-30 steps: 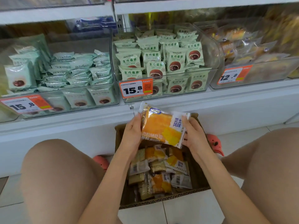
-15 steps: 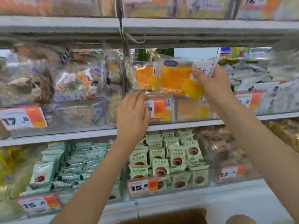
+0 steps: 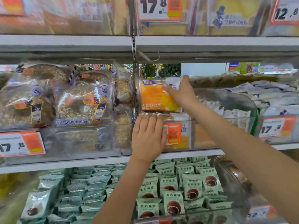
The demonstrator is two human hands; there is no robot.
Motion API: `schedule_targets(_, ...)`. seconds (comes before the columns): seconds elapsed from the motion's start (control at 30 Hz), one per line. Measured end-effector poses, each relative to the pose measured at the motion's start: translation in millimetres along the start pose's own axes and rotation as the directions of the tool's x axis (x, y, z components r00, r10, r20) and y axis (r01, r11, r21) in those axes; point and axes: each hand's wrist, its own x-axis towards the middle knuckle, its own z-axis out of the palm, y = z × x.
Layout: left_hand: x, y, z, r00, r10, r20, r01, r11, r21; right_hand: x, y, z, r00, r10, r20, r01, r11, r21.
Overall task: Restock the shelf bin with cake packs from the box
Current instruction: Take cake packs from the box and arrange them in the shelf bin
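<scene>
An orange and yellow cake pack [image 3: 153, 97] stands upright at the left end of a clear shelf bin [image 3: 208, 138] on the middle shelf. My right hand [image 3: 179, 92] grips the pack's right side, thumb up behind its top corner. My left hand [image 3: 148, 136] lies flat on the bin's front wall, fingers closed, fingertips touching the pack's bottom edge. More packs of the same kind show through the bin wall behind an orange price tag [image 3: 174, 133]. The box is out of view.
Left of the bin sit large nut bread packs [image 3: 80, 101] in another clear bin. White packs [image 3: 267, 97] fill the bin to the right. The shelf below holds green cake packs [image 3: 178, 189]. The upper shelf edge [image 3: 145, 44] hangs just above the bin.
A second ago both hands held the pack over the box on the floor. The pack rose to the middle shelf and now stands lower, in the bin's left end. My left hand slid onto the bin front.
</scene>
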Motion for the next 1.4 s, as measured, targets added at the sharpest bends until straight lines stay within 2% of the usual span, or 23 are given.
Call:
schedule_targets(0.1, -1, 0, -1, 1.000, -0.007, 0.014, 0.007, 1.000, 0.000, -3, -1, 1, 0.999, -0.002, -0.042, -0.006, 0.981, -0.195)
schedule_targets(0.33, 0, 1, -2, 0.999, -0.006, 0.035, 0.006, 1.000, 0.015, -9, -2, 2, 0.997, 0.019, 0.072, 0.010, 0.924, -0.383)
schedule_targets(0.6, 1, -1, -5, 0.992, 0.003, 0.123, 0.000, 1.000, -0.020, -23, -3, -13, 0.999, -0.003, 0.038, 0.017, 0.925, -0.379)
schedule_targets(0.7, 1, 2, -10, 0.976, -0.021, 0.216, 0.025, 1.000, -0.015, -45, 0, -26, 0.994, -0.105, -0.029, 0.084, 0.912, -0.401)
schedule_targets(0.77, -6, 10, -20, 0.963, -0.054, 0.265, 0.063, 0.998, -0.027, -70, 8, -35, 0.966, -0.236, -0.106, 0.176, 0.900, -0.398)
schedule_targets(0.83, -25, 22, -37, 0.955, -0.046, 0.294, 0.073, 0.994, -0.083, -102, 21, -41, 0.910, -0.368, -0.189, 0.290, 0.893, -0.343)
schedule_targets(0.93, -72, 48, -69, 0.953, 0.080, 0.291, -0.003, 0.967, -0.255, -163, 51, -40, 0.853, -0.463, -0.240, 0.412, 0.881, -0.233)
schedule_targets(1.0, -111, 68, -89, 0.943, 0.160, 0.293, -0.040, 0.925, -0.378, -215, 81, -31, 0.867, -0.456, -0.199, 0.420, 0.885, -0.198)
schedule_targets(1.07, -153, 88, -106, 0.897, 0.212, 0.389, -0.010, 0.887, -0.462, -271, 117, -15, 0.929, -0.360, -0.089, 0.341, 0.923, -0.176)
schedule_targets(1.1, -177, 97, -112, 0.851, 0.228, 0.473, 0.033, 0.876, -0.482, -298, 138, -5, 0.960, -0.279, -0.010, 0.273, 0.946, -0.174)
schedule_targets(1.13, -202, 105, -118, 0.775, 0.246, 0.582, 0.092, 0.867, -0.490, -324, 160, 4, 0.978, -0.194, 0.074, 0.205, 0.960, -0.189)
schedule_targets(1.2, -246, 119, -135, 0.521, 0.255, 0.815, 0.258, 0.863, -0.435, -371, 204, 17, 0.969, -0.009, 0.247, 0.073, 0.965, -0.252)
schedule_targets(1.23, -269, 122, -143, 0.350, 0.241, 0.905, 0.322, 0.877, -0.358, -389, 224, 22, 0.937, 0.089, 0.337, 0.016, 0.955, -0.295)
schedule_targets(1.3, -320, 123, -162, 0.010, 0.174, 0.985, 0.372, 0.913, -0.166, -423, 263, 28, 0.798, 0.327, 0.507, -0.103, 0.902, -0.419)
schedule_targets(1.37, -367, 119, -183, -0.247, 0.098, 0.964, 0.367, 0.930, -0.001, -447, 299, 36, 0.585, 0.546, 0.600, -0.169, 0.805, -0.569)
schedule_targets(1.4, -385, 117, -193, -0.367, 0.074, 0.927, 0.353, 0.933, 0.065, -458, 315, 40, 0.481, 0.611, 0.628, -0.174, 0.769, -0.615)
